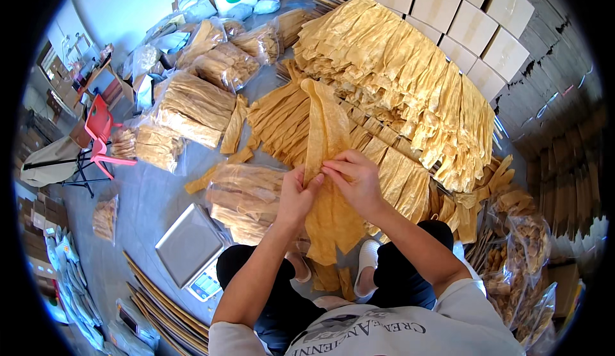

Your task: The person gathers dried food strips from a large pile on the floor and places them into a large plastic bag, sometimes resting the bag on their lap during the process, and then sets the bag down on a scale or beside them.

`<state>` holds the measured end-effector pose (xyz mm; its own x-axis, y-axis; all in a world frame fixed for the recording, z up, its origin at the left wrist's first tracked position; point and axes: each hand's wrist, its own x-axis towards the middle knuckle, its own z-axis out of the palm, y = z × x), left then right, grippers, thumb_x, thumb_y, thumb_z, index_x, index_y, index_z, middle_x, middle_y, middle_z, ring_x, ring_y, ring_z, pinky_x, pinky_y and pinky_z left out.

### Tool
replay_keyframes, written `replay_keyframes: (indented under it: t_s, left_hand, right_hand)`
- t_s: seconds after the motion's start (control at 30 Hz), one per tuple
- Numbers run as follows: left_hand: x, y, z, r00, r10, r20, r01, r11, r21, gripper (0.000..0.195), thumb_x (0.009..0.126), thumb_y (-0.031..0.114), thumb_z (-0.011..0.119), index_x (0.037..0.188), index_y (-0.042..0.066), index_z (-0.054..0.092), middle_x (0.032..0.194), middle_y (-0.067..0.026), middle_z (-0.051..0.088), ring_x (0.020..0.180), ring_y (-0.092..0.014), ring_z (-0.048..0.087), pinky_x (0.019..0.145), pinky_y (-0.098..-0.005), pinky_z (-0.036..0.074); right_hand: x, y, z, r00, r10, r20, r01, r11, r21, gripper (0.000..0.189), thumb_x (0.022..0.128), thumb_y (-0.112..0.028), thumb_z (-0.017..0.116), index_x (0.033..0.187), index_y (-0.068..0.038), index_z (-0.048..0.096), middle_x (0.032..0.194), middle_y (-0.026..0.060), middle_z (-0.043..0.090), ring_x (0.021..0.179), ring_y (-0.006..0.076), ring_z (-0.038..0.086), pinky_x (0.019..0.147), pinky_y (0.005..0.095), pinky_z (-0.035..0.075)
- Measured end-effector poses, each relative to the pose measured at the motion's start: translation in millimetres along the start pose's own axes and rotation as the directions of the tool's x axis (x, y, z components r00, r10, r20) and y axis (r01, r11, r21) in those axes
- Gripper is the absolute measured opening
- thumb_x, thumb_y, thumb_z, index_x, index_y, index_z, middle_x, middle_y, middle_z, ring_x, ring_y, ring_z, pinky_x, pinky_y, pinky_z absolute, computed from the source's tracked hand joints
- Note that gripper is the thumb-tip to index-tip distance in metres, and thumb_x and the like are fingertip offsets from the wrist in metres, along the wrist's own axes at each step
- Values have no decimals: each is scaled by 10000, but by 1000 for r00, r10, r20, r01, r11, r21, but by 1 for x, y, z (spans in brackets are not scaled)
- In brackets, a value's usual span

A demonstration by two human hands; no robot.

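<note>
Between my knees I hold up a long, wrinkled yellow sheet that looks like dried tofu skin (331,125). Its top end is folded narrow, and its lower part (331,226) hangs down towards my feet. My left hand (301,193) grips the sheet's left edge with thumb and fingers. Pinching it at mid-length, my right hand (355,180) sits close beside the left. Behind the held sheet, rows of similar darker sheets (278,120) lie draped over rods. A clear plastic bag of sheets (250,188) lies left of my left hand.
A tall pile of yellow sheets (384,63) rises ahead, before stacked cardboard boxes (451,10). Left stand a digital scale (190,245), wooden rods (163,303), filled bags (197,106) and a red chair (101,135). Bagged pieces (514,245) crowd the right side.
</note>
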<state>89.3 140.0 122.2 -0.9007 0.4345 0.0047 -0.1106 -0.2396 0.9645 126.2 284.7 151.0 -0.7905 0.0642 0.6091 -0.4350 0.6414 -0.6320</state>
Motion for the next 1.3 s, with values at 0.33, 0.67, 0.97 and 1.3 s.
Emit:
replay_keyframes:
  t_s: [0.33,0.67,0.97,1.3]
  left_hand:
    - [-6,3,-2,998,38,58,-50,972,228,179,872,-36,505,1036,-30,575,873,-3,609,778,-46,525,689,-212,431]
    - [-3,5,3,1000,10,28,-13,991,131,175,859,-43,521,1026,-29,574,847,2,602,738,-47,510,650,-216,424]
    - [0,9,5,992,-102,78,114,977,-179,177,882,-4,537,1055,-8,575,914,-23,635,780,-78,588,670,-233,484]
    - [0,16,-5,981,-194,-16,184,950,-250,249,886,-12,513,1134,7,529,1040,-104,642,886,-186,641,782,-320,534]
  right_hand:
    - [5,1,1,969,180,167,-211,957,198,107,715,57,661,773,31,574,715,91,532,653,180,519,597,283,427]
    - [2,2,0,989,38,143,-57,990,132,108,750,75,602,783,11,521,750,88,473,664,199,494,598,287,421]
    - [-1,4,-1,992,91,91,-108,974,200,99,805,22,585,816,-9,491,788,75,464,735,189,499,642,285,418]
    - [11,28,-21,905,424,-19,-360,790,497,83,877,22,538,818,-36,538,934,5,536,895,79,512,803,237,425]
